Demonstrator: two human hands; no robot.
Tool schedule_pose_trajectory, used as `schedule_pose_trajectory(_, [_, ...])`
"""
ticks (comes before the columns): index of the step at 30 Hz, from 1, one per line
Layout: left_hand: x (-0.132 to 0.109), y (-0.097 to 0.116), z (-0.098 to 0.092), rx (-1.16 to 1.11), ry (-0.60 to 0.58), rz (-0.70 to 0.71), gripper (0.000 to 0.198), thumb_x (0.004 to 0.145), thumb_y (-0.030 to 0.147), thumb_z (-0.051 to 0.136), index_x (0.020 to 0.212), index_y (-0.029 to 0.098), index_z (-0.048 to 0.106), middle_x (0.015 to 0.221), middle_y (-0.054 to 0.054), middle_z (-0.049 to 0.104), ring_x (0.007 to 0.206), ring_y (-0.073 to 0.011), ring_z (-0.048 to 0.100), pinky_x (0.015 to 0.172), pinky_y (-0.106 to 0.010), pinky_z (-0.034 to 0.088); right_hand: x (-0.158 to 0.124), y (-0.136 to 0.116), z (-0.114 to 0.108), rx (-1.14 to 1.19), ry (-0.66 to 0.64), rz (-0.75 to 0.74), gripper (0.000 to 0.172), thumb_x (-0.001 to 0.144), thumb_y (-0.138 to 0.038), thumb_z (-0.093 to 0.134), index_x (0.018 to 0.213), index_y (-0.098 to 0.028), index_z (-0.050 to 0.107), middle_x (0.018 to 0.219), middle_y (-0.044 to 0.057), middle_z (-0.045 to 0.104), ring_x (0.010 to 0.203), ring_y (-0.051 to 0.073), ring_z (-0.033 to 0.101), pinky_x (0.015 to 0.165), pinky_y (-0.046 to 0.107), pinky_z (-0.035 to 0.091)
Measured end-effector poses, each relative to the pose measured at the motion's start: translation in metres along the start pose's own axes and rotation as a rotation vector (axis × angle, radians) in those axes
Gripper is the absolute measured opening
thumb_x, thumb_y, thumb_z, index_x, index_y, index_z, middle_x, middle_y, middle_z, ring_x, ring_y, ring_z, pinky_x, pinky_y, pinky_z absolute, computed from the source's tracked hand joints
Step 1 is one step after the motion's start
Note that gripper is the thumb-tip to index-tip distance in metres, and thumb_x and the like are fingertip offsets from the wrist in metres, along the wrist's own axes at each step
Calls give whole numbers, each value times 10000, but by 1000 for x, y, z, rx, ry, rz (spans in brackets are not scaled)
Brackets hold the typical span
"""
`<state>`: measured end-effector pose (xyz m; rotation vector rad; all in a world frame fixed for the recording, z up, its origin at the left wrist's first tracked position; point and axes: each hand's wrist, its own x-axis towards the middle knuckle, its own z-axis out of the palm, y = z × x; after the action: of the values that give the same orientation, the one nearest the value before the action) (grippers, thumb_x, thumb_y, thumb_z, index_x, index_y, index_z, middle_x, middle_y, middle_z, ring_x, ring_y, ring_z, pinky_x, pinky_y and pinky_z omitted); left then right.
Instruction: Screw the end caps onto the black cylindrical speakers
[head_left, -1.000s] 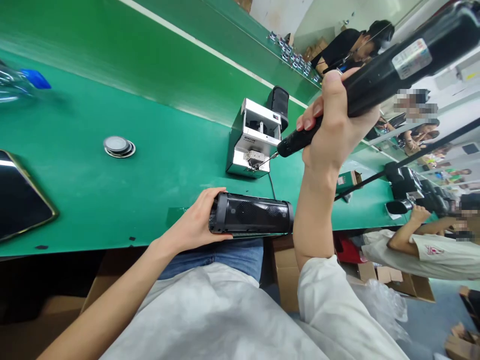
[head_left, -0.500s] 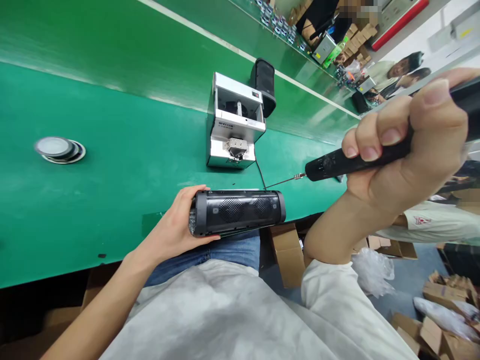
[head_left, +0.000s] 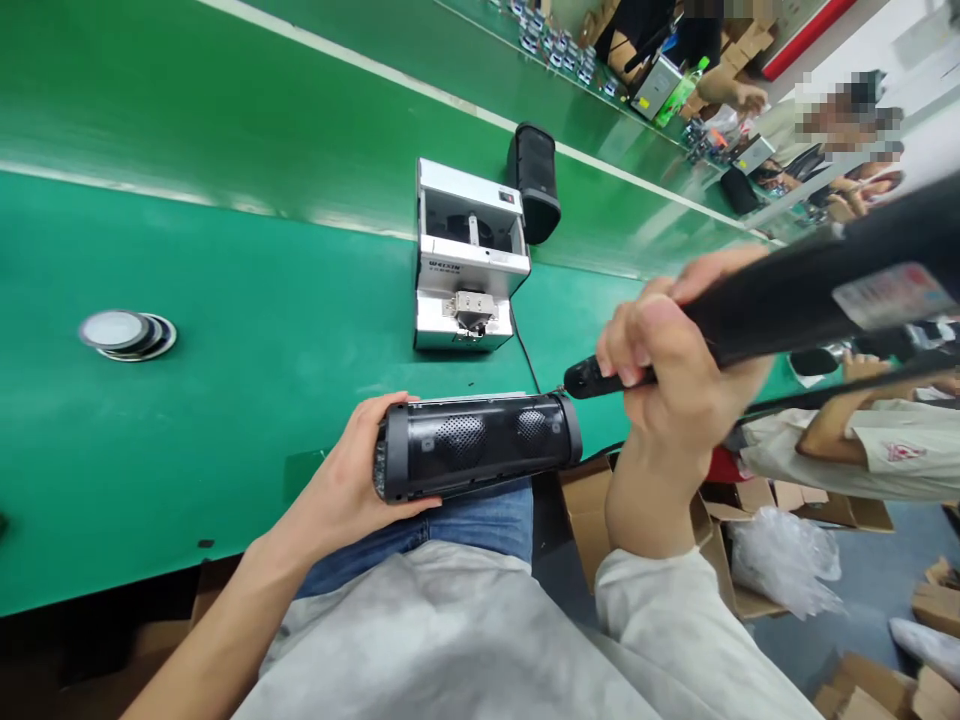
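Observation:
My left hand (head_left: 346,478) grips the left end of a black cylindrical speaker housing (head_left: 480,445), held lying sideways at the near edge of the green table (head_left: 247,400). My right hand (head_left: 671,385) is wrapped round a black electric screwdriver (head_left: 780,300). Its tip points at the speaker's right end and meets it near the top corner. A silver screw feeder box (head_left: 466,262) stands on the table just beyond the speaker, with a black speaker unit (head_left: 534,180) behind it.
A round silver disc stack (head_left: 127,334) lies on the table at the left. Cardboard boxes (head_left: 589,500) and a plastic bag (head_left: 784,555) sit on the floor at the right. A co-worker's arm and white sleeve (head_left: 862,440) are at the right, other people further back.
My right hand has swung the screwdriver from the feeder box out to the right, then down and in, so its tip now reaches the speaker's right end. The left hand keeps its hold.

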<state>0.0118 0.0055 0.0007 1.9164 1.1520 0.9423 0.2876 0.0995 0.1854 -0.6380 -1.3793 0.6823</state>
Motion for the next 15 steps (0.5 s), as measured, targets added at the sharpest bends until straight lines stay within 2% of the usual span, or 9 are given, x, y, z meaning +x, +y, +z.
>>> schedule_pose_trajectory(6, [-1, 5, -4, -11, -43, -73, 1021, 885, 524, 990, 1671, 329, 370, 1563, -167, 594, 1400, -420, 687, 1220, -638, 618, -10, -3, 5, -48, 14, -7, 280, 913, -187, 962, 952, -277, 700, 631, -88, 385, 422, 114, 351, 337, 292, 320])
schedule_pose_trajectory(10, [-2, 4, -4, -33, -38, -100, 1043, 866, 547, 1006, 1681, 340, 389, 1580, -164, 597, 1409, -423, 686, 1221, -631, 617, -10, -7, 11, -38, 84, -1, 282, 844, -151, 986, 956, -269, 756, 610, -75, 409, 428, 133, 383, 333, 318, 312])
schedule_pose_trajectory(15, [-2, 3, -5, -35, -45, -107, 1041, 852, 529, 1018, 1669, 341, 401, 1583, -156, 602, 1414, -408, 696, 1216, -595, 625, -7, 5, 4, 1, 36, -30, 290, 847, -201, 1006, 931, -272, 738, 632, -71, 463, 384, 116, 379, 285, 292, 296])
